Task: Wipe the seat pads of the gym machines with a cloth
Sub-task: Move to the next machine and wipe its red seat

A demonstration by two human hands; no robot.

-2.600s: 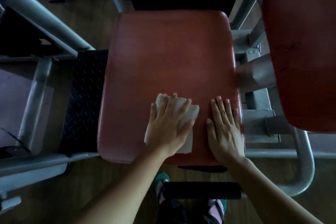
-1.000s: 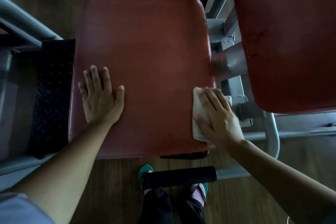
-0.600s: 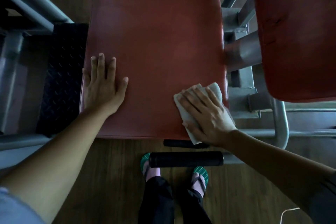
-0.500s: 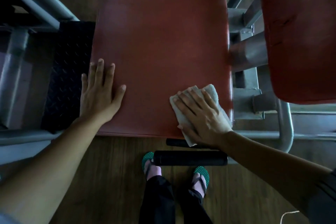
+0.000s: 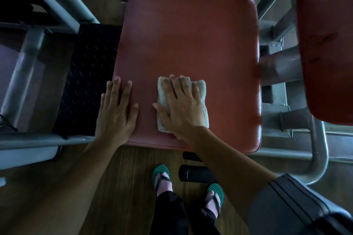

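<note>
A folded pale grey terry cloth (image 5: 202,89) is pressed flat under the extended fingers of the right hand (image 5: 183,105) on the near part of the red-brown vinyl seat pad (image 5: 189,40), the left hand (image 5: 116,108) laid flat, fingers released, just beside it at the pad's left edge.

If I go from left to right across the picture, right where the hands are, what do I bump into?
Grey metal bar → black bumpy plate → left hand → right hand flat on the cloth → grey frame tube → second red pad.
</note>
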